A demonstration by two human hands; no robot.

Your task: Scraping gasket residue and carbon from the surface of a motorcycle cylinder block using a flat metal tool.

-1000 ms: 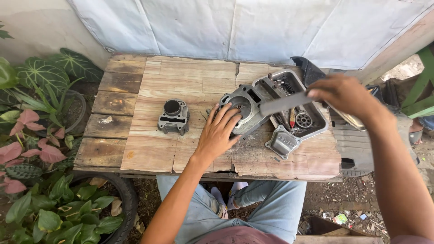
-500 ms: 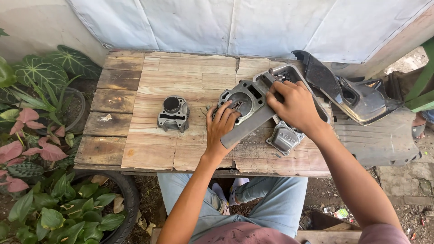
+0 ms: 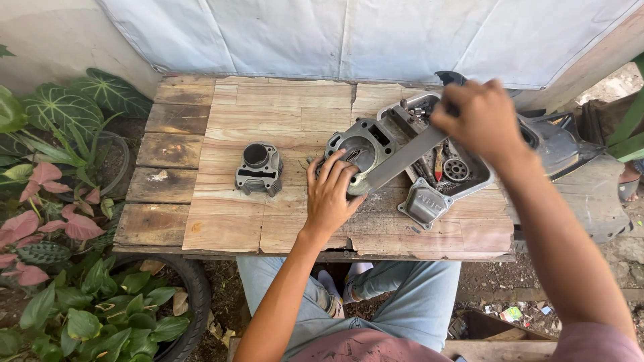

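A desk [image 3: 268, 121] of weathered wooden planks is standing outdoors against a pale tarpaulin [image 3: 349, 33], with leafy green and pink plants [image 3: 60, 201] and a black tyre [image 3: 191, 295] crowding its left side. A grey engine cylinder [image 3: 258, 167] is sitting alone on the planks, well apart from the hands. The left hand [image 3: 332, 198] is lying with fingers spread, pressing on a grey metal engine head [image 3: 362, 144]. The right hand [image 3: 479, 121] is clenching its grip around a long flat metal bar [image 3: 399, 161] reaching down to that head. Just beside, a metal tray [image 3: 463, 181] is holding small parts, and a grey cover [image 3: 424, 203] is resting at its near edge. A dark plastic panel [image 3: 570, 154] is lying off the right end.
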